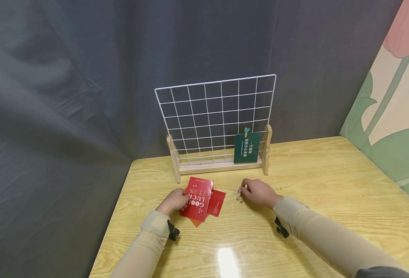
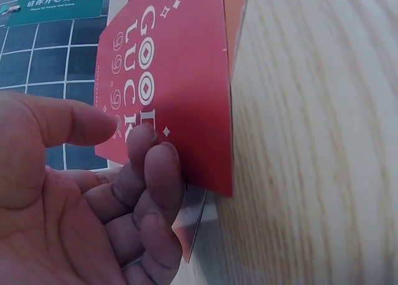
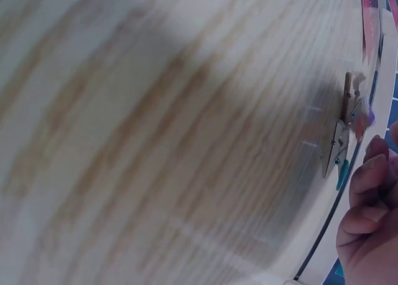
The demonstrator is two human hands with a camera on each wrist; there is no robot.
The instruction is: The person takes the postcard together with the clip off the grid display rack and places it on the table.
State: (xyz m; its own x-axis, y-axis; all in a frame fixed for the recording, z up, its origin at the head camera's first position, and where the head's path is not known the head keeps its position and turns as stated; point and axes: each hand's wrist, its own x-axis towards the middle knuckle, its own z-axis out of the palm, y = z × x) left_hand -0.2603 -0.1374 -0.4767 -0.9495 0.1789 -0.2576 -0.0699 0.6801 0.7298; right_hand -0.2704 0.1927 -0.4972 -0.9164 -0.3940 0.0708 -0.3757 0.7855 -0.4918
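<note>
My left hand (image 1: 175,200) is at the left edge of a red "GOOD LUCK" card (image 1: 201,195), which lies on other red and orange cards. In the left wrist view its fingers (image 2: 163,173) are loosely bent, the tips in front of the card (image 2: 193,92); no grip shows. My right hand (image 1: 260,192), fingers bent, is beside small wooden clothespins (image 1: 240,195) on the table. In the right wrist view the clothespins (image 3: 337,145) lie close to the fingertips, with a small gap; one has a teal part, another an orange and purple decoration.
Behind the hands stands a white wire grid (image 1: 212,112) in a wooden base (image 1: 221,167). A green card (image 1: 246,150) hangs at its lower right from a clothespin with a teal heart (image 1: 246,130). A dark curtain (image 1: 197,42) backs the wooden table (image 1: 329,173).
</note>
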